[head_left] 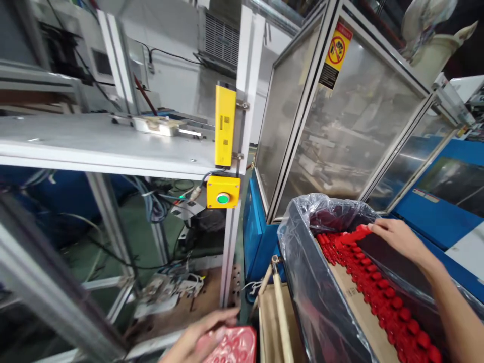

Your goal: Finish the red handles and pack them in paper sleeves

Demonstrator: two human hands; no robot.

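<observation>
Head view. Right hand, fingers narrow, pinches a red piece at the far corner of the lined box, at the end of the cap rows. Left hand grips a red pack low, outside the box's left wall. Judged step: seating the piece in the row. The next move calls for lining it up with its neighbours.
</observation>
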